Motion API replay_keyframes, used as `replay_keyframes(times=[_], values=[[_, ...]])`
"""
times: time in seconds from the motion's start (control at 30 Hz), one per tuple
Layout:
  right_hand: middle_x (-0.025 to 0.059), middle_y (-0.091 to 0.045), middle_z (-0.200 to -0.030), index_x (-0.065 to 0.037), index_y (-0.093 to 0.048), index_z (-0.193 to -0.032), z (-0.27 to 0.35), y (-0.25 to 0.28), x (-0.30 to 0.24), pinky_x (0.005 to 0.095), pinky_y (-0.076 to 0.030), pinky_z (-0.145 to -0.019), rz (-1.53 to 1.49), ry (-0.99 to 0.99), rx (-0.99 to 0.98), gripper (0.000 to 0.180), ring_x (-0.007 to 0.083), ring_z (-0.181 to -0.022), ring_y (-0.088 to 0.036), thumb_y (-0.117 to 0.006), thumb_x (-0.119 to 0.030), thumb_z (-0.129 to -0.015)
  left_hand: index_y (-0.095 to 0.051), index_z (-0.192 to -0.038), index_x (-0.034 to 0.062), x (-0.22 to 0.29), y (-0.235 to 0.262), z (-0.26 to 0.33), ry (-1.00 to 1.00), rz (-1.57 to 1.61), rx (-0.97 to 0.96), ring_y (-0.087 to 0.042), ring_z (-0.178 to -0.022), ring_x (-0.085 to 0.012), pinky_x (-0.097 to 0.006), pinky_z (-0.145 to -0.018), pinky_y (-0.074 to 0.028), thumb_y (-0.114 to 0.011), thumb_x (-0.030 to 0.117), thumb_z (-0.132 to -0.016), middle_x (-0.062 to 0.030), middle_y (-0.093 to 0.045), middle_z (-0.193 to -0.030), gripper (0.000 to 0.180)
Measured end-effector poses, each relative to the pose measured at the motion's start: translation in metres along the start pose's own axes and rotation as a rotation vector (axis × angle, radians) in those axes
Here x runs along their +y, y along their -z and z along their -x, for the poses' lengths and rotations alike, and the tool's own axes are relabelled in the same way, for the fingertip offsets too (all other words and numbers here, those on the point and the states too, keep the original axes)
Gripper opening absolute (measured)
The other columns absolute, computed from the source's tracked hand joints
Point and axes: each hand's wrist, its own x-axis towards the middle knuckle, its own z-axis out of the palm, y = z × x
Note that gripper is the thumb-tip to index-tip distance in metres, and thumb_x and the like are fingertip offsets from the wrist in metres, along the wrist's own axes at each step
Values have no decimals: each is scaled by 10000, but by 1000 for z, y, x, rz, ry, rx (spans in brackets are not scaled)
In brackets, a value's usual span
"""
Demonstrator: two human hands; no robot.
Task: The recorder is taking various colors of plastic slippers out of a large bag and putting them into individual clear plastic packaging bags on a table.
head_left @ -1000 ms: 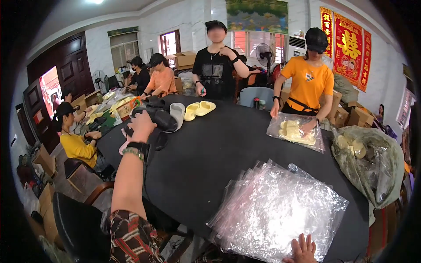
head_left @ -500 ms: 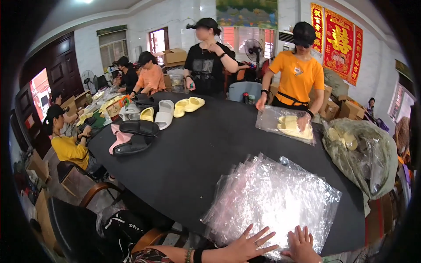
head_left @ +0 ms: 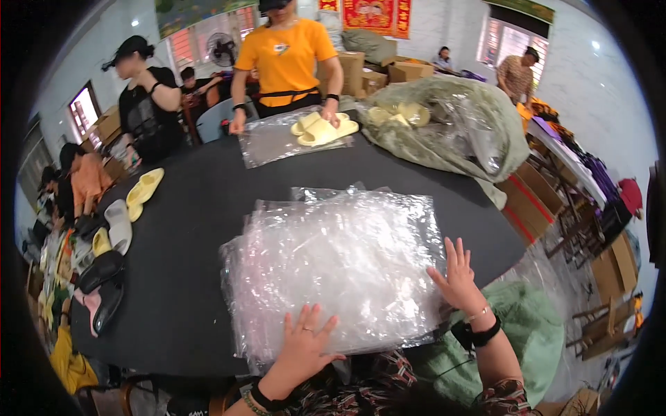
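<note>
A loose stack of clear plastic bags [head_left: 347, 256] lies in front of me on the dark table [head_left: 187, 201], its edges uneven. My left hand [head_left: 305, 344] rests at the near edge of the stack, fingers spread, a ring on one finger. At the stack's right edge is my right hand [head_left: 458, 279], its fingers apart and pointing away from me. Neither hand grips anything. Across the table a person in an orange shirt [head_left: 288, 59] has one hand on pale yellow slippers [head_left: 320, 130] lying over a clear bag [head_left: 267, 142].
A large greenish sack [head_left: 444, 128] with yellow slippers inside sits at the far right. Grey, yellow and black slippers [head_left: 119, 225] line the left side. A green sack [head_left: 513, 340] lies beside my right arm. Cardboard boxes [head_left: 531, 201] stand right of the table; several people work farther left.
My view has swung to the right. My hands, close together before, are now apart, the right at the stack's right edge. The person opposite's slippers now lie on top of the bag.
</note>
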Motion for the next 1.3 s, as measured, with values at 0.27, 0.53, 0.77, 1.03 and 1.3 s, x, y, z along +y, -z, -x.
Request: replay_keyframes(times=[0.27, 0.53, 0.77, 1.03, 1.3], values=[[312, -298, -1496, -52, -74, -1528, -32, -27, -7, 546, -252, -1127, -512, -19, -300, 970, 493, -1410, -234, -651, -487, -881, -435, -1455, 234, -3, 8, 6, 0, -66, -28, -256, -1401, -467, -716, -1075, -146, -743, 502, -748, -231, -302, -1514, 816], [246, -158, -1578, -91, -97, -1539, -84, -34, -32, 580, -233, -1131, -59, 376, -586, 990, 484, -1450, -115, -663, -535, -859, -424, -1450, 242, -27, 25, 7, -116, -145, -27, -228, -1407, -466, -756, -1041, -165, -787, 457, -717, -139, -315, -1532, 847], [296, -215, -1525, -102, -375, -1447, -82, -33, -54, 625, -274, -1082, 101, 722, 135, 848, 492, -1421, -182, -732, -493, -785, -423, -1444, 205, -22, 37, -13, -156, -250, -94, -394, -1312, -444, -696, -1005, -328, -767, 288, -783, -154, -402, -1462, 750], [184, -62, -1614, -189, -338, -1509, -18, -93, -66, 686, -78, -1119, 124, 704, -467, 895, 477, -1462, 50, -598, -662, -794, -352, -1491, 119, -26, 36, -1, -185, -152, -193, -220, -1382, -535, -711, -1074, -142, -721, 478, -782, -271, -281, -1524, 876], [179, -35, -1620, -187, -331, -1517, -22, -98, -58, 687, 4, -1117, 34, 747, -453, 930, 482, -1453, 114, -551, -711, -780, -409, -1459, 70, -5, 39, 2, -87, -69, 95, -224, -1418, -465, -695, -1091, -93, -522, 494, -935, -245, -338, -1510, 684]])
